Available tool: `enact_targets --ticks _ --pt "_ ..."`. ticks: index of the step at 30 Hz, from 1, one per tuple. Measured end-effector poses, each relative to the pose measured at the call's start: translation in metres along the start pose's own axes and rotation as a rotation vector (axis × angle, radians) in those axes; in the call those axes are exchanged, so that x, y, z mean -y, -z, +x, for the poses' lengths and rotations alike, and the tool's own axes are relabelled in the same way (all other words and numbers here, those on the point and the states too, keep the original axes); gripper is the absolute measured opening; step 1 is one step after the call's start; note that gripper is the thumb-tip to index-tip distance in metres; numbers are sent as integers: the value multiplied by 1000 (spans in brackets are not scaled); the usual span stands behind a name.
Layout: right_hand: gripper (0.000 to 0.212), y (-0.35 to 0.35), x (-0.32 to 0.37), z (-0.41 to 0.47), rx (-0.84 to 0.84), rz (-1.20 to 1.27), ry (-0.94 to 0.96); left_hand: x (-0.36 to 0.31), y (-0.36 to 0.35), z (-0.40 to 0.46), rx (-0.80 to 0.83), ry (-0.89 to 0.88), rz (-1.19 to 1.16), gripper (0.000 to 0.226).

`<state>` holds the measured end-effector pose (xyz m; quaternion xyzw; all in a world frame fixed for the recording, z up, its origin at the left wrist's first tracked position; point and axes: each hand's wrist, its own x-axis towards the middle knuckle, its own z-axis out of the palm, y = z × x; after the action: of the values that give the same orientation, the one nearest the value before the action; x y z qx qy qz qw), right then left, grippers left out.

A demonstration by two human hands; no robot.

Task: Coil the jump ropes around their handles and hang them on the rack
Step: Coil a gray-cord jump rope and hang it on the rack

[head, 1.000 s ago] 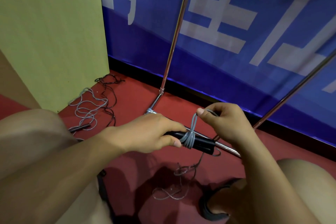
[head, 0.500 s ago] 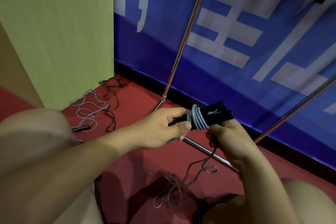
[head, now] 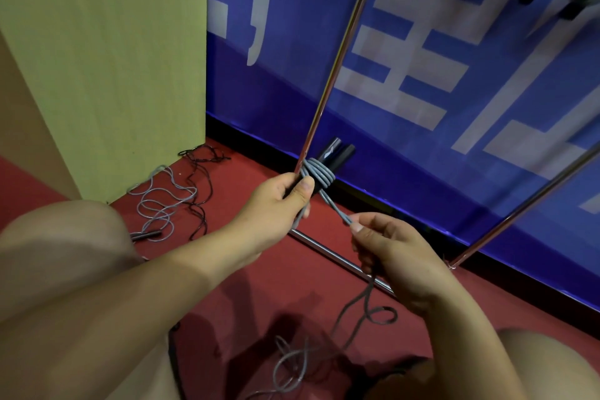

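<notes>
Left hand (head: 276, 201) clenches the black handles (head: 334, 154), whose tips jut past its grip (grey rope (head: 319, 174) coiled just beyond the thumb). Right hand (head: 389, 250) pinches the rope's doubled strand just below; slack trails to the red floor (head: 292, 286).

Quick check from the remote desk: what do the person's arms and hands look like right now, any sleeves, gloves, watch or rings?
Both forearms are bare as far as the view reaches, with no sleeve showing. The left hand and the right hand wear no gloves, and no watch, wristband or ring shows on either. The fingernails that show are short and unpainted.
</notes>
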<state>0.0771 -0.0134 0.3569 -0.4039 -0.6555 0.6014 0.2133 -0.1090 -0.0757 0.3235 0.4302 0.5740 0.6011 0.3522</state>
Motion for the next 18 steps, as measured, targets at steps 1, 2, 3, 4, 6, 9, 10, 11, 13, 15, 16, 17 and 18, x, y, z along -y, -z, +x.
enact_targets --ticks 1,2,3,4,6,9,10,11,13,15,16,17,18 --pt "14 -1 0 0 0 -4 -4 0 0 1 -22 4 40 44" --pt "13 -1 0 -1 2 -18 -10 0 1 2 -47 9 67 45" --pt "13 -1 0 -2 2 -33 -15 1 1 3 -71 18 76 45" --pt "14 -2 0 -3 1 -43 -22 2 1 4 -87 30 79 46" --pt "15 -2 0 -3 -2 -54 -35 5 0 6 -104 52 103 47" --pt "14 -3 -1 -2 -30 -98 -41 9 0 8 -118 84 151 45" --pt "13 -3 -1 -2 -49 -112 -38 9 1 9 -130 88 158 44" --pt "13 -2 -2 -1 -67 -125 -36 10 1 10 -150 86 161 42" --pt "15 -1 -3 -1 -85 -141 -48 11 2 12 -194 81 161 36" --pt "16 0 -4 -1 -77 -140 -55 10 2 12 -220 74 167 31" --pt "15 0 -5 -1 -70 -137 -55 10 1 12 -226 67 170 29" --pt "15 0 -5 -1 -63 -140 -53 10 1 12 -233 60 174 28" --pt "15 0 -5 -2 -57 -155 -49 10 1 12 -244 55 183 27"
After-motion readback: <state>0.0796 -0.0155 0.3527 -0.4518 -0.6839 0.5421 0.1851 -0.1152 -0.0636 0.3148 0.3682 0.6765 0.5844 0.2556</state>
